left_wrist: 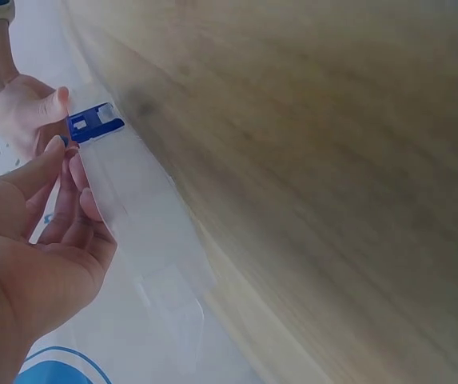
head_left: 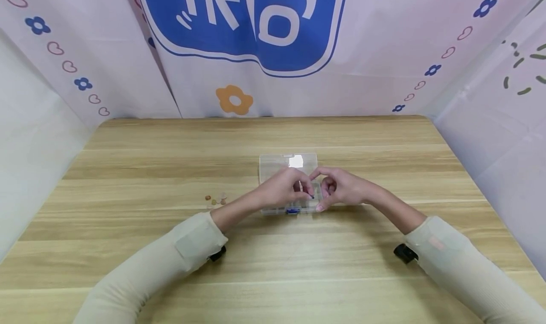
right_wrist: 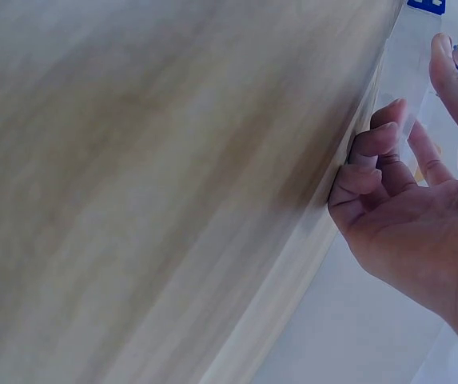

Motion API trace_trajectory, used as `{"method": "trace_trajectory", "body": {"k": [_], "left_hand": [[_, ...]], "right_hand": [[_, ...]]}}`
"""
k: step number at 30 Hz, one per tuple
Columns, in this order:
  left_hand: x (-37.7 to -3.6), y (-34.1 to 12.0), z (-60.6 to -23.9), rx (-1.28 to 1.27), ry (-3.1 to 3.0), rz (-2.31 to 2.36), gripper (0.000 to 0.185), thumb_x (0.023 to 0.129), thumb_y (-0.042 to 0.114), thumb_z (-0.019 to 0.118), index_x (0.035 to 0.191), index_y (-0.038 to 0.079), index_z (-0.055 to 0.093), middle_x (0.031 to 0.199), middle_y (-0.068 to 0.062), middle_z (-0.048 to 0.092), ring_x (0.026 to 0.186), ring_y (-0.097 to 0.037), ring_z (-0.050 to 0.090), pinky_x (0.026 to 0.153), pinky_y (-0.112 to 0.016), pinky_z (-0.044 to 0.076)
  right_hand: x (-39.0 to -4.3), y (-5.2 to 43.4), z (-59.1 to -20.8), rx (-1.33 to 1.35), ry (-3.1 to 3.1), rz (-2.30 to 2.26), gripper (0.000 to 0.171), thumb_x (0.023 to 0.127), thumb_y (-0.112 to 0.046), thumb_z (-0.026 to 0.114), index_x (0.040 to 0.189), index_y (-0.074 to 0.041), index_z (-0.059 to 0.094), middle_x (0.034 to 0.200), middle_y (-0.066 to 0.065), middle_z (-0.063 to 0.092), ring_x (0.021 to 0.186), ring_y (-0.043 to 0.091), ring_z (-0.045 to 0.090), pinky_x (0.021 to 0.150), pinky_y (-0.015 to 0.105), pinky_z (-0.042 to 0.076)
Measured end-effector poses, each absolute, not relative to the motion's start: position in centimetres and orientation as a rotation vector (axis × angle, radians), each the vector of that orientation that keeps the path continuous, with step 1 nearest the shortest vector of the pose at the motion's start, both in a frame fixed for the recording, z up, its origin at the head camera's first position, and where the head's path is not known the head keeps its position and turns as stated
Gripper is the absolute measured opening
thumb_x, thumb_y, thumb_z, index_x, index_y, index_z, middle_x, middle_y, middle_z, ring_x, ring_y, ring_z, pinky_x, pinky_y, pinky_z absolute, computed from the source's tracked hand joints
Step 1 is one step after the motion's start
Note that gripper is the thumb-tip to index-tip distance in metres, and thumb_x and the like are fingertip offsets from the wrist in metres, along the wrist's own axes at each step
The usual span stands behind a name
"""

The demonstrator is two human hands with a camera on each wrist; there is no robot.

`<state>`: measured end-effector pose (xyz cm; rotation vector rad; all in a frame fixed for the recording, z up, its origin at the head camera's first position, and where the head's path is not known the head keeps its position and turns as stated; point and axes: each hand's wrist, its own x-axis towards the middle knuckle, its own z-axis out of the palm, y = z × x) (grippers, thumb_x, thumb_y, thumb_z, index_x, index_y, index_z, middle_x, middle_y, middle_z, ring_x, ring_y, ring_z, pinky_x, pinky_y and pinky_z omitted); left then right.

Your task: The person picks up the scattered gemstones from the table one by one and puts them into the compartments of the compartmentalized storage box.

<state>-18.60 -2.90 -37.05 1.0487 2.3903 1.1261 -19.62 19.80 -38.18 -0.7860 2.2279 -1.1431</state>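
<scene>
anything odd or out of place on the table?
Mostly tidy. One thing: a few small beads lie loose on the wooden table, left of the clear plastic box and apart from it. Both the left hand and the right hand are at the box's front edge by its blue latch. No visible damage.

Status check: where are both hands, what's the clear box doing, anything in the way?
Left hand and right hand both on the clear plastic compartment box, fingers at its blue front latch. Lid state unclear. Small brownish beads lie apart, left; nothing blocking.
</scene>
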Motion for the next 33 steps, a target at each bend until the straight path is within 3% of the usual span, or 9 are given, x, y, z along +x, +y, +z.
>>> {"method": "trace_trajectory", "body": {"k": [17, 28, 33], "left_hand": [[-18.9, -2.6, -37.0, 1.058, 2.425, 1.080, 0.003, 0.090, 0.001, 0.079, 0.093, 0.000, 0.077, 0.088, -0.005, 0.075, 0.072, -0.010, 0.064, 0.067, -0.018, 0.054], [-18.8, -4.3, -36.3, 1.022, 2.405, 1.105, 0.005, 0.094, 0.002, 0.075, 0.098, 0.000, 0.077, 0.090, -0.005, 0.076, 0.072, -0.010, 0.065, 0.066, -0.020, 0.054], [-18.6, -5.8, -36.2, 1.047, 2.406, 1.103, 0.004, 0.093, 0.001, 0.075, 0.096, -0.001, 0.076, 0.088, -0.004, 0.074, 0.076, -0.010, 0.065, 0.072, -0.021, 0.055]], "right_hand": [[-19.6, 19.7, -38.1, -0.785, 2.225, -1.148, 0.052, 0.080, -0.005, 0.089, 0.121, -0.003, 0.057, 0.072, 0.003, 0.056, 0.065, 0.013, 0.048, 0.062, 0.022, 0.038], [-19.6, 19.7, -38.0, -0.783, 2.221, -1.151, 0.064, 0.080, -0.004, 0.088, 0.134, 0.002, 0.054, 0.073, 0.002, 0.058, 0.066, 0.012, 0.048, 0.063, 0.022, 0.039], [-19.6, 19.7, -38.1, -0.770, 2.228, -1.144, 0.066, 0.080, -0.004, 0.088, 0.136, 0.004, 0.053, 0.074, 0.002, 0.057, 0.066, 0.013, 0.048, 0.062, 0.022, 0.039]]}}
